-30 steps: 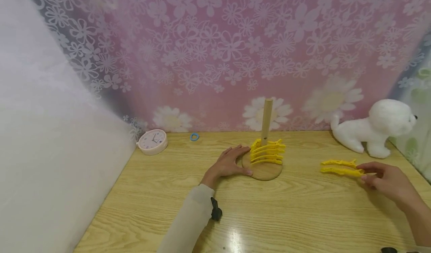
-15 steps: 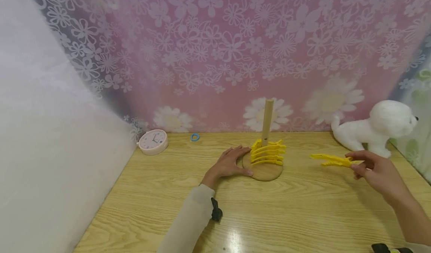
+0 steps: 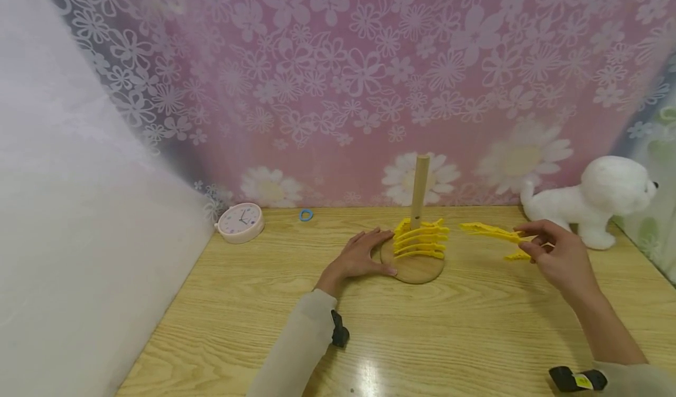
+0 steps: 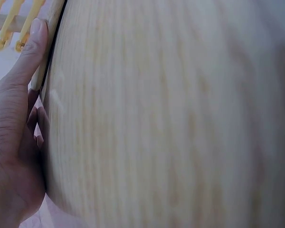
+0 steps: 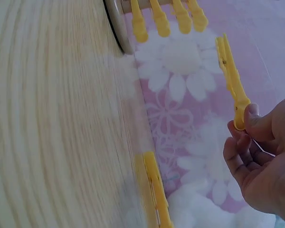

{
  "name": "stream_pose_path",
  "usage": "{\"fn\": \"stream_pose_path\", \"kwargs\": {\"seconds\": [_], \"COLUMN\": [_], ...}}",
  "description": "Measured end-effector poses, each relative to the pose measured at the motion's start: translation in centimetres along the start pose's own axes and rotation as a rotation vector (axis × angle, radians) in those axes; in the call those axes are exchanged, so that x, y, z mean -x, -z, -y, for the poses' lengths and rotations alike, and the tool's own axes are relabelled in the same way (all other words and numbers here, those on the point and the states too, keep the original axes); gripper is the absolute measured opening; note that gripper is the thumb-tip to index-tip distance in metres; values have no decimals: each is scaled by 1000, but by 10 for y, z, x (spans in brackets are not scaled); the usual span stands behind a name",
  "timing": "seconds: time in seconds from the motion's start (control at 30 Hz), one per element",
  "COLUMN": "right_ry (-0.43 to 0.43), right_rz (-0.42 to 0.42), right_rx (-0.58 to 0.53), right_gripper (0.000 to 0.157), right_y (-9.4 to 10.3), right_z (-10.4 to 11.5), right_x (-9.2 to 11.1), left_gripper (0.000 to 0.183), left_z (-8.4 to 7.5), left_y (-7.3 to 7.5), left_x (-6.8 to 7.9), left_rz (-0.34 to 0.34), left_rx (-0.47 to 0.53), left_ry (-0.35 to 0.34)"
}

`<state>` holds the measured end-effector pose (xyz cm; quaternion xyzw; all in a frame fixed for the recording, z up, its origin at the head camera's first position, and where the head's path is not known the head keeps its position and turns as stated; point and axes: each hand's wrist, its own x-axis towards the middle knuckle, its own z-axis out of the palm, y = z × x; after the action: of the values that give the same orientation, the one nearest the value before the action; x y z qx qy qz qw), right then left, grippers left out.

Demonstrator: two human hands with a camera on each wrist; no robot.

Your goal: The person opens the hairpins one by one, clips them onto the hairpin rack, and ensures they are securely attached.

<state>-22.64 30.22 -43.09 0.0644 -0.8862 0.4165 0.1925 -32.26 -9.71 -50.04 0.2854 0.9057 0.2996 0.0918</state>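
A round wooden base (image 3: pixel 417 272) with an upright post (image 3: pixel 419 189) stands mid-table. Several yellow alligator hair clips (image 3: pixel 422 245) sit stacked along the lower post, their ends pointing right. My left hand (image 3: pixel 360 256) holds the base at its left rim, thumb in front and fingers behind; in the left wrist view the thumb (image 4: pixel 31 54) lies against the base. Raised over the table to the right, my right hand (image 3: pixel 557 255) pinches another yellow hair clip (image 5: pixel 232 78) by one end, its far end toward the post. One more hair clip (image 5: pixel 156 190) lies on the table below that hand.
A white plush dog (image 3: pixel 597 200) stands at the back right, just behind my right hand. At the back left are a pink alarm clock (image 3: pixel 240 223) and a small blue ring (image 3: pixel 306 215). A flowered curtain (image 3: pixel 338 92) closes off the rear of the table (image 3: pixel 422 338).
My right hand has lifted one hair clip away from the other and carried it left and up toward the post. The left hand stays on the base.
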Motion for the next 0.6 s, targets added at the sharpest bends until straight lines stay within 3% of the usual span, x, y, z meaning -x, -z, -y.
{"fn": "stream_pose_path", "kwargs": {"seconds": [0.6], "right_ry": [-45], "right_rz": [-78], "right_rx": [-50], "right_gripper": [17], "right_y": [-52], "right_z": [40], "right_x": [-18], "left_gripper": [97], "left_z": [0], "left_y": [0], "left_x": [-1], "left_rz": [0], "left_rx": [-6], "left_ry": [2]}}
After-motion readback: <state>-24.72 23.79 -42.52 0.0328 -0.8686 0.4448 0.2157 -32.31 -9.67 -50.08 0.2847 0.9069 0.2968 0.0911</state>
